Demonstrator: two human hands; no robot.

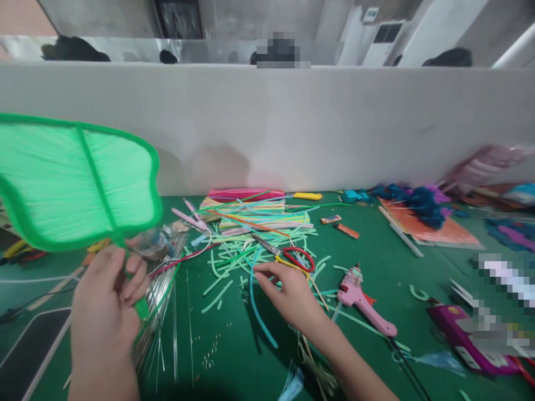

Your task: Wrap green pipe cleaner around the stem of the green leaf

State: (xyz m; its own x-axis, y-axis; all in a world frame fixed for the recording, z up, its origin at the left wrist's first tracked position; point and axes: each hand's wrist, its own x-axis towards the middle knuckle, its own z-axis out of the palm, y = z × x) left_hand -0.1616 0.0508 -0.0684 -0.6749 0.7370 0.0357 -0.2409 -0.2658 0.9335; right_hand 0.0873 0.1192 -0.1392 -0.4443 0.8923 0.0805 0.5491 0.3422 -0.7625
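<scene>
Okay, left hand (104, 309) is gripping a green fan (125, 178) by its handle over the left side of the table (228, 362); right hand (292, 292) is pinching a blue strip (256, 315) near the scissors (277, 252).

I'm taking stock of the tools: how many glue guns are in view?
1: the pink glue gun, on the table, right of the right hand. Clutter may hide others.

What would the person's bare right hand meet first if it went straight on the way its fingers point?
Likely the thin, curved, light-blue strip right at the fingertips of the right hand; beyond it lie short pale-green cut strips. Depth is unclear; they may already touch.
</scene>
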